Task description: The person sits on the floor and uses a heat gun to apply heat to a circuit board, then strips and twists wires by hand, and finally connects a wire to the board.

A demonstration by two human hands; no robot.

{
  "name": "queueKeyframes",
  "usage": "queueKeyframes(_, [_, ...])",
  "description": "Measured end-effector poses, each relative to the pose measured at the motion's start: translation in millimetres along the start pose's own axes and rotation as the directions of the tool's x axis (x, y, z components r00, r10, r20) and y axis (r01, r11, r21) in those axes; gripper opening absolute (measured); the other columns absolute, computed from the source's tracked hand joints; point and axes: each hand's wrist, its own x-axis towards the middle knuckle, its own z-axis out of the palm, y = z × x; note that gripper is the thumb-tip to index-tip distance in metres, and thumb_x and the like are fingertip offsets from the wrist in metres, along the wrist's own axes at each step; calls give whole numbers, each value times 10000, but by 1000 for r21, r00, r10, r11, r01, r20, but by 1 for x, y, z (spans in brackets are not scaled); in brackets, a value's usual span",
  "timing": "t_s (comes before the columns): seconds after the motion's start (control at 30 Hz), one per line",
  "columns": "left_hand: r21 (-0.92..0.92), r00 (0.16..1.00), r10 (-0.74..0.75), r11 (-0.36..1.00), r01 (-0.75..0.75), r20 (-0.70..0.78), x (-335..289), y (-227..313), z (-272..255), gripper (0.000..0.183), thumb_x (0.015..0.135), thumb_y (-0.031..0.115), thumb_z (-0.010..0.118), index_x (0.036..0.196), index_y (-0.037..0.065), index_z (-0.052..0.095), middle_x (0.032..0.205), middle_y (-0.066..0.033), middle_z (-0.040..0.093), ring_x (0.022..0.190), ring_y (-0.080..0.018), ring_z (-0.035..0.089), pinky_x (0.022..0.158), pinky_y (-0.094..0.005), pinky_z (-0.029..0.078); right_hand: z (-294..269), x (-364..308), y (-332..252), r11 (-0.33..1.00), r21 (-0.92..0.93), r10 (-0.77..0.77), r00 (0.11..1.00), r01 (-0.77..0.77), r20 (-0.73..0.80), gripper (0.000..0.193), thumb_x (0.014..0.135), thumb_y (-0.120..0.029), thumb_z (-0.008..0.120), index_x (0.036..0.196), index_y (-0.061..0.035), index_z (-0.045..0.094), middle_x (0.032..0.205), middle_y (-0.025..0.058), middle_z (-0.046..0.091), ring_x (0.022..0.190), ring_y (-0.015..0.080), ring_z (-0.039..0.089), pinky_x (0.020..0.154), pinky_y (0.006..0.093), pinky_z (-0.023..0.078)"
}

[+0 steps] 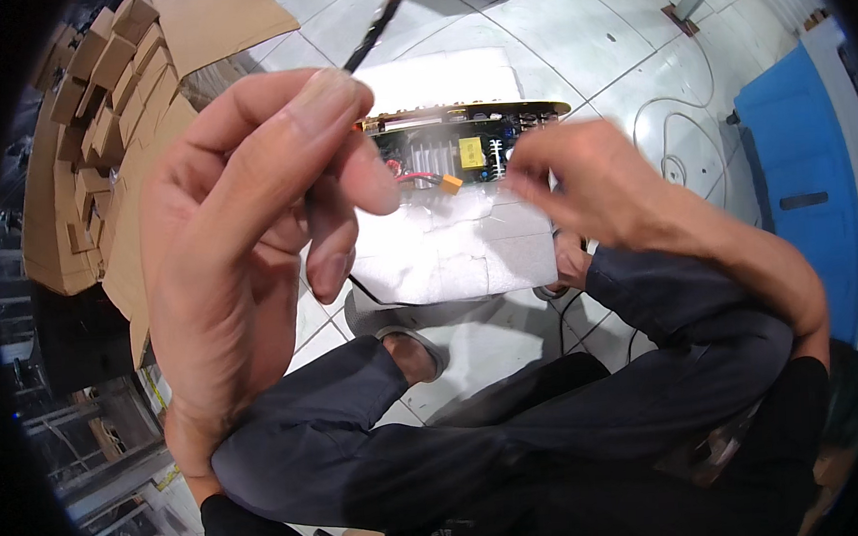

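Close in front of me, my left hand point(241, 195) pinches a twisted cable point(374, 36) between thumb and forefinger. The cable is black with red and white strands and runs up out of the top of the view. Behind the hand, a circuit board assembly point(418, 154) with silvery fins and a yellow block rests on white foam point(458, 257). A short red lead on it ends in a small orange-yellow connector point(452, 184). My right hand point(599, 181) is at the board's right end, its fingers curled together and slightly blurred; whatever they grip is hidden.
Cardboard boxes with dividers point(115, 100) stand at the left. A blue plastic panel or bin point(798, 190) is on the right, with a pale cable point(670, 144) looping across the tiled floor point(573, 52) beside it. My crossed legs point(516, 448) are close below the foam.
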Motion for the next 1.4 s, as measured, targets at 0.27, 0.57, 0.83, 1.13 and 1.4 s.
queueKeyframes(0.27, [-16, 1000, -26, 1000, 26, 7, 5, -1, 9, 292, 995, 248, 559, 1084, -24, 616, 735, -55, 628, 442, -46, 467, 390, -160, 382, 5, 21, 39, 975, -212, -127, 938, 60, -322, 328, 861, -207, 696, 1072, 44, 670, 1030, 167, 689, 1006, 307, 636, 853, 401, 504])
queueKeyframes(0.57, [-147, 998, -53, 988, 46, -43, -1, -21, -2, 290, 975, 243, 585, 1061, -30, 632, 716, -59, 635, 438, -43, 479, 398, -154, 381, 3, 24, 28, 1000, 12, 22, 981, -21, -194, 256, 859, -86, 640, 1066, 62, 664, 826, 202, 703, 706, 336, 691, 680, 381, 538])
queueKeyframes(0.83, [-67, 1000, 18, 998, -17, 17, 7, -21, 2, 300, 969, 251, 593, 1066, -29, 639, 725, -55, 645, 436, -42, 479, 402, -151, 378, 10, 27, 42, 999, 39, -14, 952, 27, -306, 195, 838, -56, 615, 961, 75, 690, 732, 230, 681, 617, 297, 683, 613, 361, 542])
queueKeyframes(1.13, [-83, 996, 74, 994, -69, 56, 5, -20, -1, 317, 959, 250, 604, 1082, -39, 648, 739, -78, 655, 445, -45, 474, 408, -161, 366, 4, 29, 23, 984, 121, 155, 960, -130, -233, 203, 841, -21, 644, 1011, 76, 696, 868, 216, 723, 746, 281, 725, 710, 336, 573])
queueKeyframes(1.4, [-15, 1000, 2, 1000, -1, 18, -6, -5, -1, 317, 960, 250, 602, 1078, -40, 651, 738, -82, 655, 447, -46, 470, 418, -163, 360, -3, 29, 22, 987, 157, 2, 975, 34, -221, 245, 871, -41, 661, 1082, 83, 675, 955, 224, 721, 845, 265, 727, 767, 346, 580])
